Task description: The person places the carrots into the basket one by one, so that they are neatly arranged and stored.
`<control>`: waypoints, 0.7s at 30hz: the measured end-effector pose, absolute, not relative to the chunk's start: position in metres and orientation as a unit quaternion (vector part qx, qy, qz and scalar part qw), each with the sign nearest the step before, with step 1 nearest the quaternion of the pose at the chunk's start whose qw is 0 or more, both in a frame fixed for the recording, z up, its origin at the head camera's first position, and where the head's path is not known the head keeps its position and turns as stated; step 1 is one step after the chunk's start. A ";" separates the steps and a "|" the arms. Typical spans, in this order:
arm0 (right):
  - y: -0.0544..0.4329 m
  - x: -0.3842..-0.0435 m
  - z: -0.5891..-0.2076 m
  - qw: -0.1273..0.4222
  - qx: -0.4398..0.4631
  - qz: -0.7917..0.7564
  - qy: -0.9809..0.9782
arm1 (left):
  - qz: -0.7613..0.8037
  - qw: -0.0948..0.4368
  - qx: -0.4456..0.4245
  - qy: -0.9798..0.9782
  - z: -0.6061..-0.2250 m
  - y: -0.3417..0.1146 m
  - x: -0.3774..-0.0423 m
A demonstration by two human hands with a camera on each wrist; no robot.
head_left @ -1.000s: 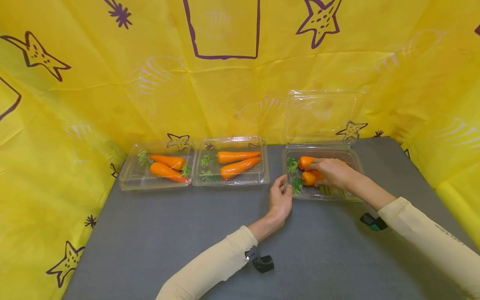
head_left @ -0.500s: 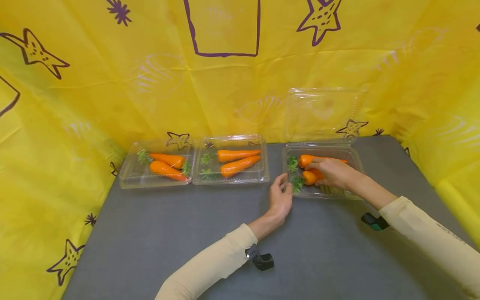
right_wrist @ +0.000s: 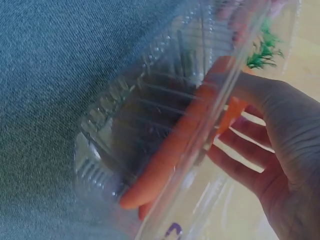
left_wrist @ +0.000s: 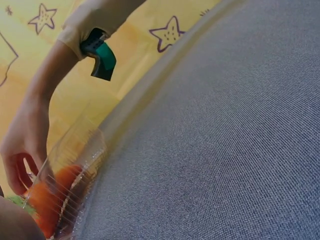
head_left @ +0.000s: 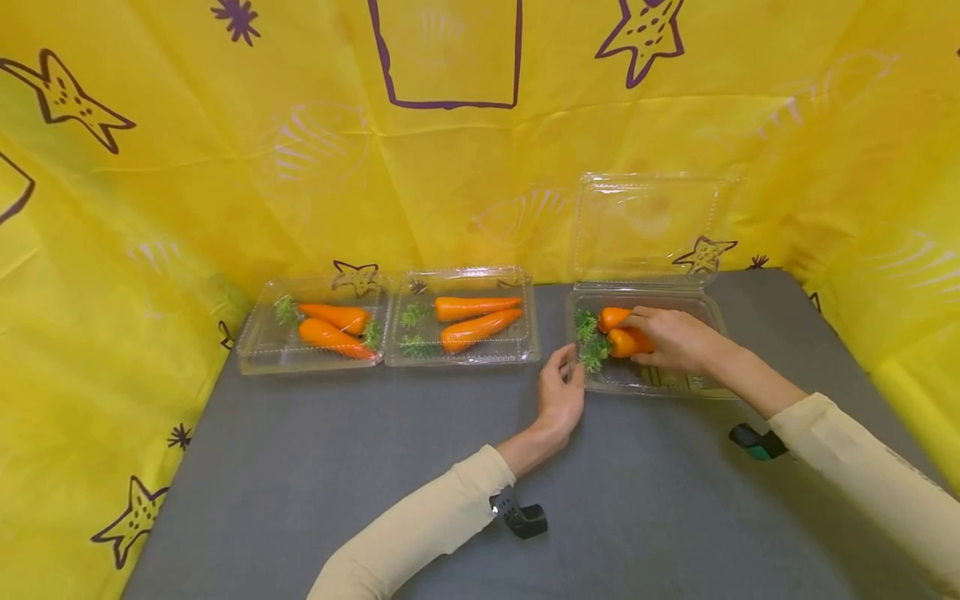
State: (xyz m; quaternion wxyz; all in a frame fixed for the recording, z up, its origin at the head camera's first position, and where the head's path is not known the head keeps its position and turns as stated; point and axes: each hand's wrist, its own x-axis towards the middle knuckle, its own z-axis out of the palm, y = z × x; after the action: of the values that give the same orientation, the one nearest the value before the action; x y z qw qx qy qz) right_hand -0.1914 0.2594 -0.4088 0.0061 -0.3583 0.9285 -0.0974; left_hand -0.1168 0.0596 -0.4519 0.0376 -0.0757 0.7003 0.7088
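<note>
The right hand (head_left: 675, 337) reaches into an open clear plastic container (head_left: 712, 312) and grips the nearer carrot (head_left: 621, 342) with thumb and fingers; in the right wrist view the orange carrot (right_wrist: 170, 155) shows through the clear wall. A second carrot (head_left: 612, 317) lies just behind it, partly covered by the hand. Both carrots' green tops (head_left: 588, 333) point left. At the container's left front corner, the left hand (head_left: 561, 398) holds the side with bent fingers. Its fingers are mostly out of sight in the left wrist view.
Two closed clear containers, a left one (head_left: 258, 354) and a middle one (head_left: 397, 354), stand in a row, each with two carrots inside. The open container's lid (head_left: 645, 225) leans up against the yellow cloth (head_left: 450, 192). All stand on a grey table (head_left: 420, 442).
The right hand has shifted the nearer carrot slightly away from the person, closer against the rear carrot. The left hand stays at the container's corner.
</note>
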 end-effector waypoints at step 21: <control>0.281 -0.193 -0.381 -0.024 -0.300 -0.233 0.925 | 0.767 0.106 -0.067 0.629 -0.449 0.052 -0.123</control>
State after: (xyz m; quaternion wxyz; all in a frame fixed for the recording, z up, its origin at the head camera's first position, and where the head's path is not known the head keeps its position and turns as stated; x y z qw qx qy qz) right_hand -0.1934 0.2808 -0.3813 -0.0241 -0.3001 0.9248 -0.2326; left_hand -0.1235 0.0521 -0.4490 0.1060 -0.0671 0.6291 0.7671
